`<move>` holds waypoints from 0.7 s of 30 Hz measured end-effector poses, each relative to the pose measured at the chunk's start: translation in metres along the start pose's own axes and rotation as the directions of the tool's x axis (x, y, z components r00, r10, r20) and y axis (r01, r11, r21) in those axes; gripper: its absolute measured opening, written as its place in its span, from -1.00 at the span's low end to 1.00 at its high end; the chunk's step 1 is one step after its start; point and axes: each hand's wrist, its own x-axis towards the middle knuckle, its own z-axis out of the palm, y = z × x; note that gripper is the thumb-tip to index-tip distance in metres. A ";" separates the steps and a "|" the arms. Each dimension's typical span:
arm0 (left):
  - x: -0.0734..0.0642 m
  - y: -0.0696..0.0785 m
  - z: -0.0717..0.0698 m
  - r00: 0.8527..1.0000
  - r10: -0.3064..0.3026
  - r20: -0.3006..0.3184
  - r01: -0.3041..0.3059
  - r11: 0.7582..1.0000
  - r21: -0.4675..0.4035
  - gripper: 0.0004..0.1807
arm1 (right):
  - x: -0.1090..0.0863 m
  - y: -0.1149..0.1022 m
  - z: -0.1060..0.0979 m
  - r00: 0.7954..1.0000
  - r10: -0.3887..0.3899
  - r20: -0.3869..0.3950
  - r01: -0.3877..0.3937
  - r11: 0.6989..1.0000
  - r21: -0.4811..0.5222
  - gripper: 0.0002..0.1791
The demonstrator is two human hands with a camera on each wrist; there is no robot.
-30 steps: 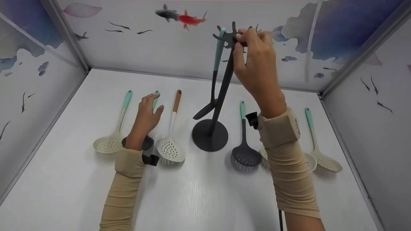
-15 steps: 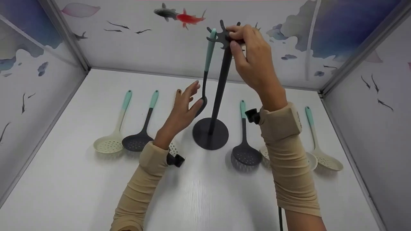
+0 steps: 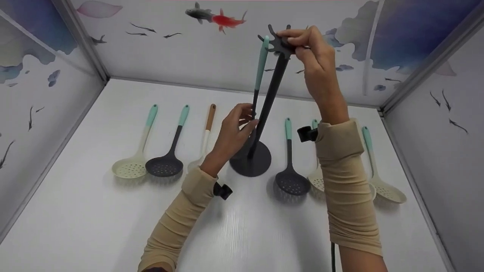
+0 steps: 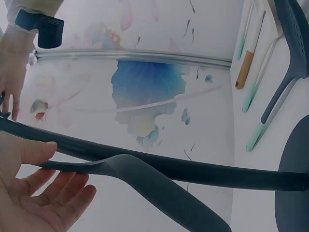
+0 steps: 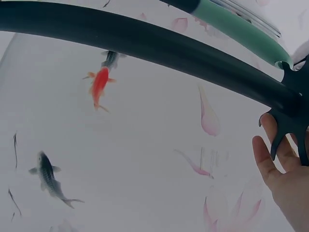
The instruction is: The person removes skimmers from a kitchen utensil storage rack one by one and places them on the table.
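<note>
A dark utensil stand (image 3: 269, 98) with a hooked top leans slightly on its round base. From one hook at the left hangs a spatula (image 3: 261, 70) with a mint-green handle and a dark shaft. My left hand (image 3: 237, 130) holds its shaft low down, thumb on one side and fingers on the other. In the left wrist view the spatula's blade (image 4: 154, 181) slants past the pole, close to it. At the top my right hand (image 3: 321, 64) grips the hooked crown (image 5: 289, 108) between thumb and fingers.
Left of the stand lie a cream skimmer (image 3: 128, 169), a dark skimmer (image 3: 164, 167) and a brown-handled white skimmer (image 3: 210, 118). To the right are another dark skimmer (image 3: 292, 184) and several pale ones, partly behind my right forearm. Printed walls (image 3: 151, 64) enclose the white table.
My left hand has moved right from the dark skimmer's handle to the hanging spatula and now holds its shaft. The right hand stays on the stand's top, which has swung slightly.
</note>
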 end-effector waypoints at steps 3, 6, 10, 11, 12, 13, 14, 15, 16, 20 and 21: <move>0.000 0.000 0.001 0.999 -0.003 -0.032 0.003 1.000 -0.007 -0.70 | 0.000 -0.003 0.000 1.000 -0.013 0.009 0.014 0.997 -0.072 -0.75; 0.000 -0.001 -0.001 0.999 0.012 -0.042 -0.011 1.000 0.016 -0.75 | 0.000 -0.008 0.000 1.000 -0.003 -0.006 0.002 0.975 -0.220 -0.75; -0.001 -0.006 -0.011 0.996 0.040 -0.075 -0.032 0.995 0.097 -0.76 | -0.001 -0.018 0.003 0.999 0.025 -0.021 -0.031 0.910 -0.413 -0.78; -0.002 -0.007 -0.014 0.995 0.044 -0.086 -0.034 0.992 0.119 -0.76 | -0.002 -0.020 0.004 1.000 0.026 -0.009 -0.027 0.895 -0.446 -0.77; -0.003 -0.008 -0.016 0.994 0.048 -0.094 -0.035 0.990 0.137 -0.76 | -0.002 -0.022 0.006 1.000 0.025 0.004 -0.020 0.882 -0.471 -0.74; -0.004 -0.009 -0.019 0.994 0.052 -0.100 -0.036 0.988 0.150 -0.75 | -0.002 -0.024 0.008 1.000 0.021 0.019 -0.009 0.872 -0.489 -0.69; -0.004 -0.009 -0.022 0.993 0.056 -0.103 -0.038 0.986 0.164 -0.75 | -0.002 -0.025 0.009 0.999 0.016 0.035 0.004 0.866 -0.501 -0.65; -0.005 -0.009 -0.024 0.993 0.058 -0.104 -0.040 0.984 0.171 -0.75 | -0.002 -0.026 0.010 0.999 0.008 0.048 0.017 0.860 -0.509 -0.61; -0.005 -0.009 -0.026 0.993 0.061 -0.104 -0.041 0.983 0.179 -0.75 | -0.002 -0.026 0.011 0.998 0.002 0.058 0.028 0.858 -0.514 -0.58; -0.008 -0.008 -0.034 0.992 0.069 -0.108 -0.046 0.979 0.200 -0.75 | -0.003 -0.025 0.012 0.997 -0.009 0.079 0.047 0.870 -0.490 -0.53; -0.009 -0.007 -0.035 0.992 0.069 -0.109 -0.046 0.978 0.205 -0.75 | -0.003 -0.024 0.011 0.996 -0.007 0.084 0.047 0.877 -0.477 -0.52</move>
